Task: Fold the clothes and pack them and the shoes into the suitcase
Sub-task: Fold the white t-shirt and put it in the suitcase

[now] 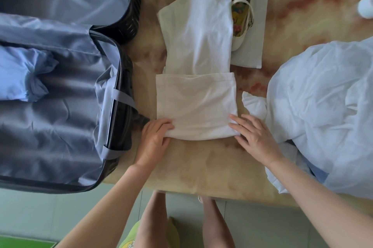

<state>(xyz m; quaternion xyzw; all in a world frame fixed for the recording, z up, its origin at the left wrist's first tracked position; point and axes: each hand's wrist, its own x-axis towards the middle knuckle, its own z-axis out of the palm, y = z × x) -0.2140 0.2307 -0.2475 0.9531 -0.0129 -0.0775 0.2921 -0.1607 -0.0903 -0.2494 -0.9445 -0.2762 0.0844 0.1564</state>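
She's got the white garment (pixel 195 104) laid out lengthways on the desk (pixel 201 167), near end doubled over into a neat panel, far end trailing up over the shoes (pixel 241 17). Her left hand (pixel 154 138) pinches the near left corner of the fold, fingers (pixel 163 123) curled on top with the cloth tucked in beneath them. Her right hand (pixel 255 136) lies on the near right corner, its fingers (pixel 240 121) fairly straight and a little apart, pressing rather than gripping as far as I can see

From here I'd say the job is another fold away from her. Best to lift both corners together and level, keep the side edges in line with the panel's edges, and smooth from the middle outward so no crease is trapped. The far end wants drawing off the shoes first, or it will drag them. The loose heap of pale cloth (pixel 323 106) lies just beside her right hand and could catch

The open suitcase (pixel 60 126) waits at her left, a blue garment (pixel 22 74) already in it
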